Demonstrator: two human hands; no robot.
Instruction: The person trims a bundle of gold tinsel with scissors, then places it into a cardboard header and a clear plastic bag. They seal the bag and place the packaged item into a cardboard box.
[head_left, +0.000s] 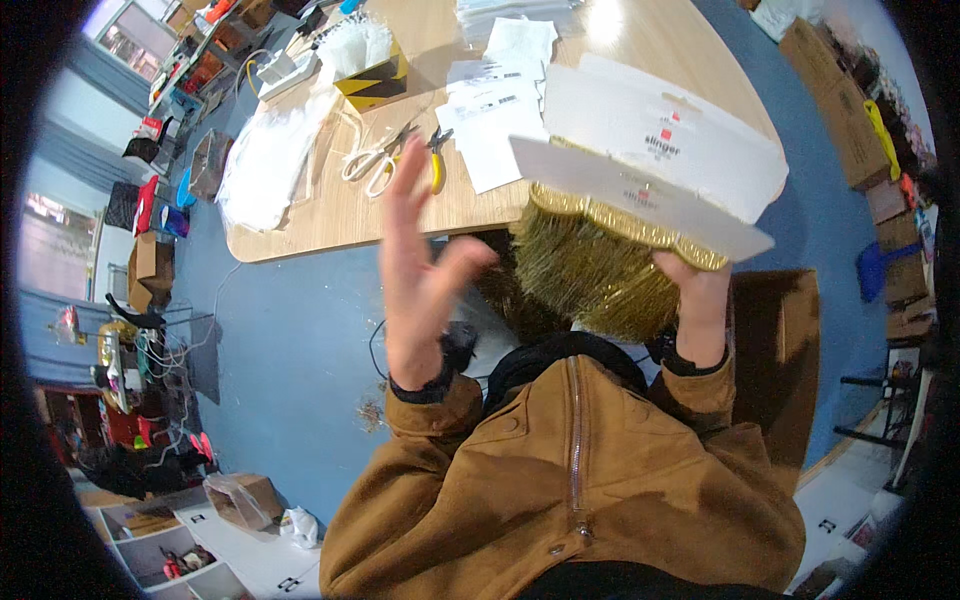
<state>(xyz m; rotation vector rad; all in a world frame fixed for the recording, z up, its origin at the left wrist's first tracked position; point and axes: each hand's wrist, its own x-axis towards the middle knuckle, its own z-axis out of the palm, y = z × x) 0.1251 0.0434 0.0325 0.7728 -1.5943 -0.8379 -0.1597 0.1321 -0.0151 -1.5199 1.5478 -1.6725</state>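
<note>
My left hand (416, 292) is raised in front of the table edge, fingers apart and nothing in it. The gold tinsel fringe (600, 262) is gripped by my right hand (694, 281) at its shiny gold band (637, 225). A white printed card (637, 196) runs along that band, and the long strands hang below it over my lap. Behind it, a larger white card sheet (660, 135) with similar print lies at the table's right edge. Beyond my left fingertips are white-handled scissors (367, 161) and yellow-handled pliers (436, 161).
Printed white papers (487, 124) overlap on the wooden table (337, 225). A black-and-yellow box (375, 79) of clear plastic stands near a white power strip (289, 75). Plastic bags (270, 165) lie at the left edge. An open cardboard box (772, 360) is on the floor to my right.
</note>
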